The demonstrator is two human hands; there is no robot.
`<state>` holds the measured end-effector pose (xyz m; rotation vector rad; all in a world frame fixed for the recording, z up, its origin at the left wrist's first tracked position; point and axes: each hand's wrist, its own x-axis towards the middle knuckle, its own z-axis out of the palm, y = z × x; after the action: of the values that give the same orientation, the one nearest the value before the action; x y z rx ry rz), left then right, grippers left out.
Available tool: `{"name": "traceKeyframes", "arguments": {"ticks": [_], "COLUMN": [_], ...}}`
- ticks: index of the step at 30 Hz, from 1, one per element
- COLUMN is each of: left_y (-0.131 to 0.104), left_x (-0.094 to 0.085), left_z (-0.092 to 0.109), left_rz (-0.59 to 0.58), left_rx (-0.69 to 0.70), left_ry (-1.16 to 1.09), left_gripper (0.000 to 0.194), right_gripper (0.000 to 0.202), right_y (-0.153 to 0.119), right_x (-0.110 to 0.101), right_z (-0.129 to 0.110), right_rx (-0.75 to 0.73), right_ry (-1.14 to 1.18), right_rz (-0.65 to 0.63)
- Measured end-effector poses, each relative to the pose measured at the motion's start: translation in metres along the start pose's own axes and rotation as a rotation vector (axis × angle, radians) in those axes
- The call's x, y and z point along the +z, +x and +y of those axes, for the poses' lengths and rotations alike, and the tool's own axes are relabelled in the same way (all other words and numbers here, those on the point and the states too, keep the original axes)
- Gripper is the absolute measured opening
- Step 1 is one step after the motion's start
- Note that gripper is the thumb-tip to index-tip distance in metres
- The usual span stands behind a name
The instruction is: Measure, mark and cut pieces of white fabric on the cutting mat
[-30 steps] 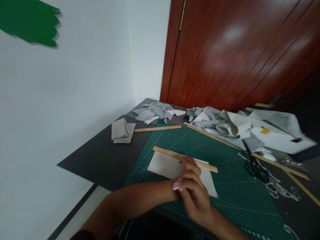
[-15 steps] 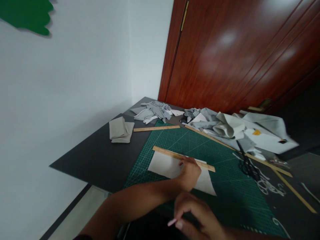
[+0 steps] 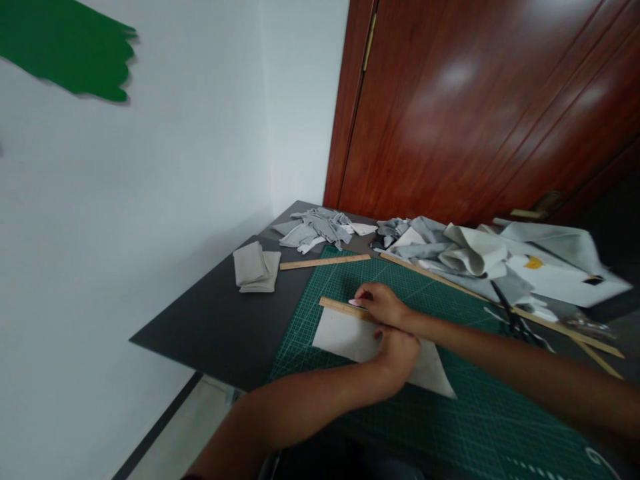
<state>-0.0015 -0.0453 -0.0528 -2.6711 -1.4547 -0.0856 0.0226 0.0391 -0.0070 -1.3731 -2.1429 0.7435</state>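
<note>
A light cloth piece (image 3: 345, 332) lies on the green cutting mat (image 3: 300, 333), with a wooden ruler (image 3: 345, 307) across its far edge. My left hand (image 3: 397, 353) rests on the cloth with curled fingers, holding the ruler down. Over the ruler, just beyond my left hand, my right hand (image 3: 383, 303) pinches a small pink stick (image 3: 354, 303) that looks like tailor's chalk. The chalk's tip is by the ruler's far edge; whether it touches the mat I cannot tell. My wrists overlap and cover the ruler's right part.
Folded beige cloth (image 3: 256, 268) lies left of the mat on the dark table (image 3: 215, 327). Grey scraps (image 3: 315, 228) and a large fabric heap (image 3: 465, 250) line the back. Another wooden ruler (image 3: 325, 262) and a long wooden strip (image 3: 435, 275) border the mat. Black scissors (image 3: 515, 323) lie right.
My right hand has moved from the near table edge up and forward to the ruler, carrying the pink chalk. My left hand stays on the ruler. The view has shifted slightly.
</note>
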Motion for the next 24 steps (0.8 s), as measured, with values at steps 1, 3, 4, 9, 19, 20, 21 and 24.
{"name": "traceKeyframes", "arguments": {"ticks": [1,3,4,9,19,20,21,24], "left_y": [-0.001,-0.001,-0.001,-0.001,-0.003,-0.002,-0.002,-0.002], "left_x": [-0.002,-0.005,-0.006,-0.008,-0.010,-0.010,-0.010,-0.009], "left_z": [0.000,-0.001,-0.001,-0.001,-0.001,-0.001,-0.001,-0.001], "left_rz": [-0.003,-0.028,-0.035,-0.056,-0.055,-0.055,-0.054,-0.043], "left_rx": [0.011,0.025,0.028,0.031,0.006,0.002,-0.003,-0.013], "left_ry": [-0.009,-0.047,-0.057,-0.088,-0.126,-0.131,-0.137,-0.165], "left_gripper": [0.026,0.029,0.030,0.033,0.036,0.036,0.037,0.037], "right_gripper": [0.013,0.012,0.011,0.011,0.017,0.019,0.021,0.021], "right_y": [0.001,0.003,0.005,0.009,0.012,0.012,0.013,0.012], "right_x": [0.002,0.006,0.008,0.011,0.011,0.011,0.011,0.009], "right_z": [0.003,0.006,0.008,0.010,0.003,0.003,0.003,0.004], "right_rx": [0.005,0.008,0.006,-0.025,-0.174,-0.189,-0.201,-0.232], "right_ry": [-0.016,-0.046,-0.060,-0.113,-0.195,-0.211,-0.229,-0.286], "right_rz": [0.001,-0.006,-0.013,-0.062,-0.151,-0.158,-0.164,-0.182]}}
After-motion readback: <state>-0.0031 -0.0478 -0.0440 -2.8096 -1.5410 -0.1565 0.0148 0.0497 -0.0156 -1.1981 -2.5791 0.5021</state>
